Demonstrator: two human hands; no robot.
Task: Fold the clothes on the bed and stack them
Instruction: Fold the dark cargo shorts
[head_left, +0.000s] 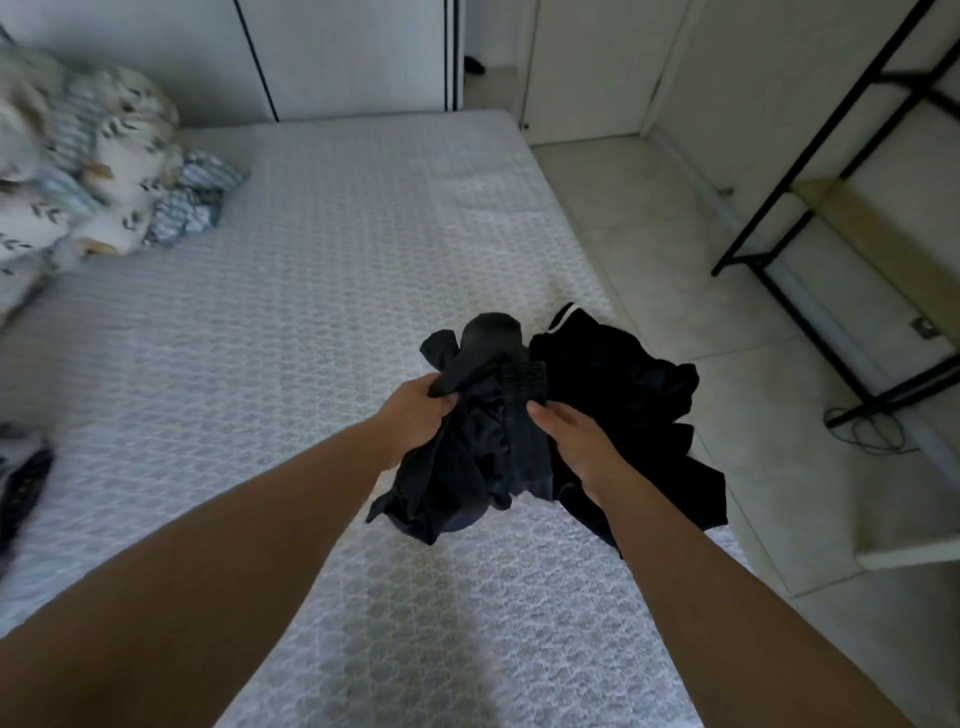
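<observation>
Early in the task, by the look of it: no folded stack in sight. Left hand (415, 410) gripping a bunched dark garment (478, 457), fingers curled into the cloth; right hand (576, 447) holding the same garment's right side near its elastic waistband, thumb on the cloth. Garment lifted just above the bed (311, 260), near its right edge. Second black garment (639, 395) crumpled just beside, on the right, unfolded. More striped cloth (192, 202) far left beside the pillows (104, 171). Dark fabric (21, 483) cut off at left edge, hard to identify. Kind of garment unclear in the dim light.
</observation>
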